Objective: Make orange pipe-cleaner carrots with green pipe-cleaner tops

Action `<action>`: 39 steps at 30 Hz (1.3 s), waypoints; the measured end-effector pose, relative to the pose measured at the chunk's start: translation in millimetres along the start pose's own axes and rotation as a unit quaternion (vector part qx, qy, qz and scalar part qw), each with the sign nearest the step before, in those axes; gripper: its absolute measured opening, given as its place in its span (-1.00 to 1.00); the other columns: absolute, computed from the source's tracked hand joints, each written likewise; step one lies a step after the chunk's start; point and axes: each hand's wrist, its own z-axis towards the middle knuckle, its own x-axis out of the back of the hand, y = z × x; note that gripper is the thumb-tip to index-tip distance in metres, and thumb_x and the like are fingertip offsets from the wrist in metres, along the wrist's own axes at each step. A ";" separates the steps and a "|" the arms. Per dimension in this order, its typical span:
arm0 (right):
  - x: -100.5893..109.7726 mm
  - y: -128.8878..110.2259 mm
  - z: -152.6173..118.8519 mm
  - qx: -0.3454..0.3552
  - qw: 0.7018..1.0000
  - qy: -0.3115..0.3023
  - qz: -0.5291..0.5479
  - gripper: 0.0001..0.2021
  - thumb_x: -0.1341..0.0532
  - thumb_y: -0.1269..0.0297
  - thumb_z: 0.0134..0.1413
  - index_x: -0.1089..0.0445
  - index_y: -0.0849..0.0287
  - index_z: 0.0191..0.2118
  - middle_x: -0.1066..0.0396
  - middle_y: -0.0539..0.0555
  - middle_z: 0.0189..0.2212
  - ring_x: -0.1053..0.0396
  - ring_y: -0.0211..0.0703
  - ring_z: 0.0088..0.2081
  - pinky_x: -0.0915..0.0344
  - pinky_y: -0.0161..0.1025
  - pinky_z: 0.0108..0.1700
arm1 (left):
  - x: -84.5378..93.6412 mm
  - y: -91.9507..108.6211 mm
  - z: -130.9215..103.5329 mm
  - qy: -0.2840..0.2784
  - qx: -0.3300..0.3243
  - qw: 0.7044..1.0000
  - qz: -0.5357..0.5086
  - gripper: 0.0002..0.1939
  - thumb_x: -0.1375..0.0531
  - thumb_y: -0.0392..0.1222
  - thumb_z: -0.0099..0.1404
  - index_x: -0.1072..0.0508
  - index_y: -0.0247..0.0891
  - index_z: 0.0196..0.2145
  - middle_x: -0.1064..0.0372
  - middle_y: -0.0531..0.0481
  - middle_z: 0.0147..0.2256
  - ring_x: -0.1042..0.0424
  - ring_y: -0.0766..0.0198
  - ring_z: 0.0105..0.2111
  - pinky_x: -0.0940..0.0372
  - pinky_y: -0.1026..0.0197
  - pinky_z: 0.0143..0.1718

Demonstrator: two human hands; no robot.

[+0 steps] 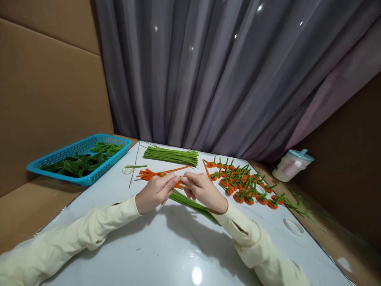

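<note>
My left hand and my right hand meet over the middle of the table, fingertips pinched close together. Between them shows a bit of orange pipe cleaner, held at both sides; most of it is hidden by the fingers. Just behind my left hand lies a loose bunch of orange pipe cleaners. Beneath the hands, green pipe cleaners run slantwise toward my right wrist. A thick bundle of green pipe cleaners lies farther back.
Several small orange pumpkin shapes with green stems spread over the right side. A white tape roll lies at the right edge. A blue basket with green leafy pieces stands left, a lidded cup right. Grey curtain hangs behind.
</note>
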 end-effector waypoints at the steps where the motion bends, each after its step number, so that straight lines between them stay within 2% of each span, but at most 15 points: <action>1: 1.9 0.7 0.6 -0.009 0.998 -0.037 0.046 -0.65 0.09 0.16 0.20 -0.08 0.17 -0.58 -0.17 -0.09 -0.76 -0.09 -0.39 -0.70 -0.05 -0.42 -0.56 | 0.2 -1.3 0.1 -0.004 -0.013 1.000 0.005 -0.68 0.15 -0.10 0.34 -0.09 -0.24 -0.55 -0.02 0.22 -0.77 -0.13 0.45 -0.78 -0.07 0.39 -0.67; 4: 8.3 2.1 0.9 -0.007 0.990 -0.101 0.096 -0.63 0.09 0.08 0.19 -0.12 0.18 -0.55 -0.20 -0.08 -0.71 -0.10 -0.39 -0.67 -0.07 -0.42 -0.55 | 1.3 -4.4 0.5 -0.019 -0.056 0.998 0.017 -0.67 0.15 -0.12 0.34 -0.08 -0.24 -0.56 -0.05 0.20 -0.75 -0.14 0.45 -0.76 -0.09 0.40 -0.65; 8: 12.7 -0.3 -0.7 0.048 0.997 -0.064 0.005 -0.62 0.05 0.11 0.18 -0.14 0.21 -0.58 -0.14 -0.09 -0.67 -0.08 -0.38 -0.58 -0.04 -0.42 -0.49 | 4.0 -6.2 1.6 -0.027 -0.115 0.993 0.015 -0.69 0.14 -0.16 0.34 -0.18 -0.27 -0.52 -0.12 0.18 -0.74 -0.18 0.46 -0.74 -0.11 0.42 -0.63; 11: 9.0 -2.3 -0.7 0.058 0.997 -0.036 -0.027 -0.64 0.04 0.14 0.18 -0.15 0.21 -0.58 -0.06 -0.10 -0.68 -0.03 -0.39 -0.58 0.01 -0.41 -0.50 | 4.4 -6.7 1.9 -0.022 -0.149 0.989 0.001 -0.71 0.12 -0.18 0.34 -0.25 -0.29 -0.47 -0.18 0.16 -0.74 -0.19 0.46 -0.74 -0.12 0.43 -0.63; 14: 1.1 -1.1 0.6 0.043 0.999 -0.021 0.019 -0.63 0.02 0.11 0.17 -0.17 0.21 -0.57 -0.08 -0.11 -0.70 -0.04 -0.39 -0.59 0.00 -0.41 -0.51 | 2.5 -8.2 0.7 -0.005 -0.169 0.985 -0.011 -0.72 0.10 -0.19 0.34 -0.28 -0.31 -0.44 -0.21 0.15 -0.75 -0.21 0.46 -0.74 -0.15 0.43 -0.62; 16: -3.9 1.2 1.6 0.019 0.993 -0.042 0.109 -0.63 0.02 0.07 0.15 -0.19 0.21 -0.55 -0.15 -0.10 -0.69 -0.08 -0.40 -0.61 -0.03 -0.42 -0.53 | 0.8 -10.1 -0.6 0.022 -0.187 0.982 0.000 -0.75 0.10 -0.21 0.34 -0.30 -0.31 -0.39 -0.22 0.15 -0.74 -0.22 0.45 -0.74 -0.16 0.42 -0.61; 18: -7.3 3.8 2.6 -0.025 0.970 -0.093 0.222 -0.63 0.02 0.02 0.14 -0.20 0.21 -0.51 -0.22 -0.09 -0.69 -0.11 -0.41 -0.67 -0.06 -0.42 -0.59 | -0.4 -12.6 -2.0 0.053 -0.222 0.973 0.037 -0.76 0.10 -0.24 0.34 -0.30 -0.31 -0.36 -0.24 0.14 -0.72 -0.23 0.45 -0.74 -0.16 0.43 -0.62; 20: -8.9 6.3 3.5 -0.065 0.931 -0.158 0.321 -0.63 -0.01 -0.01 0.11 -0.21 0.22 -0.47 -0.27 -0.07 -0.68 -0.12 -0.42 -0.72 -0.05 -0.43 -0.66 | -1.0 -15.1 -3.0 0.080 -0.267 0.956 0.095 -0.78 0.10 -0.27 0.34 -0.30 -0.30 -0.36 -0.25 0.13 -0.70 -0.23 0.45 -0.73 -0.15 0.43 -0.64; 22: -9.7 8.4 4.6 -0.082 0.893 -0.210 0.388 -0.63 -0.06 -0.01 0.07 -0.23 0.24 -0.46 -0.31 -0.04 -0.68 -0.12 -0.42 -0.75 -0.03 -0.44 -0.70 | -1.0 -17.4 -3.5 0.104 -0.306 0.935 0.148 -0.80 0.09 -0.30 0.32 -0.29 -0.29 -0.37 -0.27 0.13 -0.69 -0.23 0.45 -0.72 -0.14 0.43 -0.64; 24: -10.5 10.0 5.9 -0.095 0.867 -0.234 0.430 -0.64 -0.10 0.00 0.04 -0.23 0.26 -0.48 -0.27 -0.08 -0.74 -0.06 -0.46 -0.79 0.04 -0.46 -0.75 | -0.7 -19.9 -3.6 0.122 -0.326 0.920 0.179 -0.82 0.08 -0.31 0.32 -0.30 -0.28 -0.35 -0.29 0.14 -0.68 -0.24 0.44 -0.72 -0.14 0.41 -0.62; 28: -10.6 9.4 7.0 -0.142 0.841 -0.228 0.469 -0.66 -0.12 0.04 0.03 -0.22 0.26 -0.51 -0.05 -0.19 -0.82 0.15 -0.52 -0.82 0.22 -0.49 -0.79 | 0.4 -26.5 -3.3 0.117 -0.287 0.927 0.209 -0.77 0.09 -0.22 0.33 -0.32 -0.27 -0.36 -0.32 0.08 -0.66 -0.29 0.39 -0.68 -0.15 0.37 -0.58; 33: -3.2 4.2 2.6 -0.167 0.860 -0.218 0.430 -0.67 -0.11 0.07 0.06 -0.22 0.25 -0.52 -0.17 -0.14 -0.80 -0.05 -0.45 -0.82 0.03 -0.48 -0.79 | 1.2 -36.8 -3.0 0.073 -0.208 0.955 0.200 -0.70 0.09 -0.11 0.31 -0.35 -0.25 -0.41 -0.32 0.00 -0.63 -0.30 0.32 -0.62 -0.17 0.32 -0.53; 35: 0.2 3.1 0.6 -0.179 0.855 -0.234 0.426 -0.69 -0.10 0.09 0.07 -0.22 0.25 -0.51 -0.16 -0.15 -0.82 -0.03 -0.45 -0.85 0.06 -0.48 -0.83 | 0.5 -40.7 -3.2 0.061 -0.219 0.956 0.187 -0.70 0.09 -0.12 0.30 -0.36 -0.25 -0.41 -0.33 -0.03 -0.61 -0.31 0.31 -0.60 -0.18 0.31 -0.53; 39: 3.7 2.6 -0.3 -0.180 0.843 -0.268 0.430 -0.70 -0.07 0.11 0.10 -0.22 0.25 -0.48 -0.13 -0.18 -0.84 0.15 -0.48 -0.91 0.22 -0.47 -0.90 | -1.4 -45.3 -3.3 0.061 -0.272 0.944 0.174 -0.69 0.13 -0.20 0.29 -0.38 -0.26 -0.37 -0.36 -0.08 -0.54 -0.33 0.29 -0.54 -0.21 0.30 -0.49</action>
